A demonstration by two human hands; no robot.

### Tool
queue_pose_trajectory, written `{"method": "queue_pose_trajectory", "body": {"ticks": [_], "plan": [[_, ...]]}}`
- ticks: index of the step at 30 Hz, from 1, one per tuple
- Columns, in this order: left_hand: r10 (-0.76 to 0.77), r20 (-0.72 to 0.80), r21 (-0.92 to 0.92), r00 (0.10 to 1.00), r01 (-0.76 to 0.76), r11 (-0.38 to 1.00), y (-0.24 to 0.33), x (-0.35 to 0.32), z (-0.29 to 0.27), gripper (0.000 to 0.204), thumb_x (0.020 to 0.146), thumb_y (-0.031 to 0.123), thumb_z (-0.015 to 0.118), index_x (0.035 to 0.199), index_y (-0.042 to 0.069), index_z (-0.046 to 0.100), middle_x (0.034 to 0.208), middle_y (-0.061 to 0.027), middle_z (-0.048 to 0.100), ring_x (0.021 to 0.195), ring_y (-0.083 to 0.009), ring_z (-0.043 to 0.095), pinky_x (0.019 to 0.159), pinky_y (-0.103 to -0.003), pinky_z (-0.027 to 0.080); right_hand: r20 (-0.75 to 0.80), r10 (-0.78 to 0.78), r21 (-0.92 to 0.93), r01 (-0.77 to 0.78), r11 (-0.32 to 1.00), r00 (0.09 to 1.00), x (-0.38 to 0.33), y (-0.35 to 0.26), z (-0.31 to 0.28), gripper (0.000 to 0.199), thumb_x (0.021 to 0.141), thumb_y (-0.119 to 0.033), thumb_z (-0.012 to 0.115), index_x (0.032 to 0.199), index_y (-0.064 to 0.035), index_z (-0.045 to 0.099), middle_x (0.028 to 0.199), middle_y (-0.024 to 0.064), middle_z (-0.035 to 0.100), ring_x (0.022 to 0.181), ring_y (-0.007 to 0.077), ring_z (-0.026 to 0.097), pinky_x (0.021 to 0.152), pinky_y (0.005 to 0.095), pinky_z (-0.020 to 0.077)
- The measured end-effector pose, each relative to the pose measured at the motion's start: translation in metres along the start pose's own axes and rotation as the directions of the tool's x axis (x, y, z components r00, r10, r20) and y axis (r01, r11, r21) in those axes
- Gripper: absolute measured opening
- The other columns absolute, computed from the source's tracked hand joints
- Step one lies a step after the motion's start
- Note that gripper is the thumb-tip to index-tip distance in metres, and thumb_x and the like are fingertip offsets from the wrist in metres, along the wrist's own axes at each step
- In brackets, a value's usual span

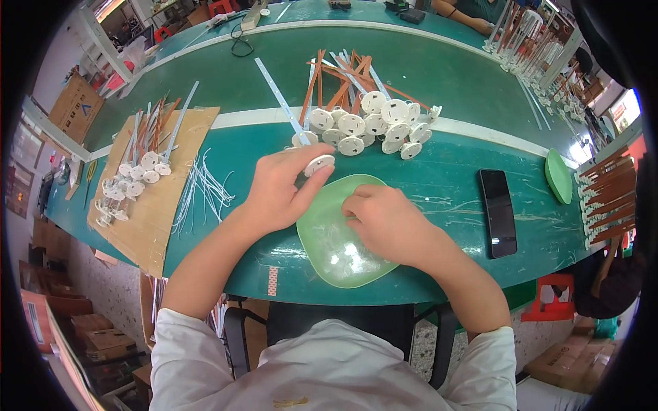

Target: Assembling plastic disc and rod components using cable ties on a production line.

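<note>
Between the thumb and fingers of my left hand (pixel 274 188) is a small white round disc (pixel 319 165), held up at the left rim of a light green plate (pixel 312 250). A pale metallic strip (pixel 277 92) runs up and away behind those fingers, beside another white disc (pixel 304 139); whether it joins the held disc I cannot tell. My right hand (pixel 384 222) is over the plate, fingers curled together and pointing down into it. What they pinch, if anything, is hidden. Small shiny clear bits, too small to name, lie in the plate.
White discs with brown and silver strips (pixel 353 123) are heaped beyond my hands. More lie on cardboard (pixel 147 226) at left, beside thin white wires (pixel 202 188). Right: a black phone (pixel 497 212), a second green plate (pixel 558 177), hanging strips (pixel 608 198). Another person's arm (pixel 466 15) shows far back.
</note>
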State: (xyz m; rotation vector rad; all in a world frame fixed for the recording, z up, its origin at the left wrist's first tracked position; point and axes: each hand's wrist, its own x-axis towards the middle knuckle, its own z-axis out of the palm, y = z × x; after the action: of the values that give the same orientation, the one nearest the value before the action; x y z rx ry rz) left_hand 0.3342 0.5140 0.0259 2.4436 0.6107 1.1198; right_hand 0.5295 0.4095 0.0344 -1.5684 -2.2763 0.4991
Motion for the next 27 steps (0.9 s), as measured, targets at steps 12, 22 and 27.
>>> {"method": "queue_pose_trajectory", "body": {"ticks": [12,22,27], "plan": [[0.033,-0.008,-0.033,0.999,-0.033,0.999,0.001,-0.001,0.000,0.025,0.089,0.010,0.071,0.112,0.002,0.069,0.086,-0.0150,0.073,0.075,-0.0286,0.072,0.066,-0.034,0.054,-0.052,-0.030,0.175,0.039,0.984,0.998,0.003,-0.001,-0.007,0.009,0.081,-0.002,0.070,0.088,-0.0012,0.065,0.081,0.0148,0.068,0.077,0.0329,0.068,0.071,0.0395,0.0542],[0.055,0.053,-0.056,0.997,-0.052,0.997,-0.002,-0.002,0.000,0.027,0.088,0.010,0.072,0.113,0.002,0.069,0.085,-0.0147,0.072,0.071,-0.0287,0.071,0.063,-0.034,0.053,-0.215,-0.036,0.309,0.103,0.945,0.976,0.005,0.001,-0.010,0.011,0.088,-0.006,0.068,0.098,-0.0025,0.066,0.081,0.0136,0.069,0.073,0.0263,0.070,0.066,0.0349,0.0556],[0.054,0.027,-0.087,0.998,-0.051,0.995,-0.004,-0.004,0.002,0.026,0.089,0.009,0.071,0.114,0.002,0.069,0.086,-0.0115,0.074,0.075,-0.0239,0.074,0.067,-0.031,0.055,-0.436,-0.123,0.189,0.224,0.956,0.891,0.011,0.007,-0.009,0.010,0.089,-0.007,0.068,0.098,-0.0021,0.066,0.082,0.0122,0.068,0.071,0.0259,0.068,0.064,0.0333,0.0551]]}}
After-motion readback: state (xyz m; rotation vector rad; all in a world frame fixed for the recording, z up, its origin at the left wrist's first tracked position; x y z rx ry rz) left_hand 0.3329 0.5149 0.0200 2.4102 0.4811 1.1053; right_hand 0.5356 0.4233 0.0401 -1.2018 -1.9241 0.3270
